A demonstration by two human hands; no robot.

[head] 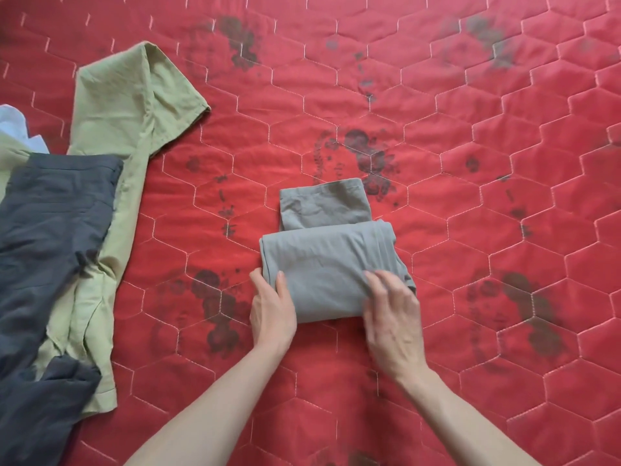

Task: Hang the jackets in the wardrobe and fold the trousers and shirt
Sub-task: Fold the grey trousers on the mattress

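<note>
Grey trousers (327, 253) lie folded into a thick bundle in the middle of the red quilt, with one narrower end sticking out at the far side. My left hand (272, 309) grips the bundle's near left edge, thumb on top and fingers tucked under. My right hand (395, 314) rests flat on the near right part, fingers spread and slightly blurred. A light green shirt (134, 105) lies spread out at the left. Dark grey trousers (50, 237) lie crumpled on top of the shirt.
The red quilted bedspread (470, 196) with dark flower prints covers the whole view. A bit of pale blue-white cloth (13, 124) shows at the left edge, behind the green shirt.
</note>
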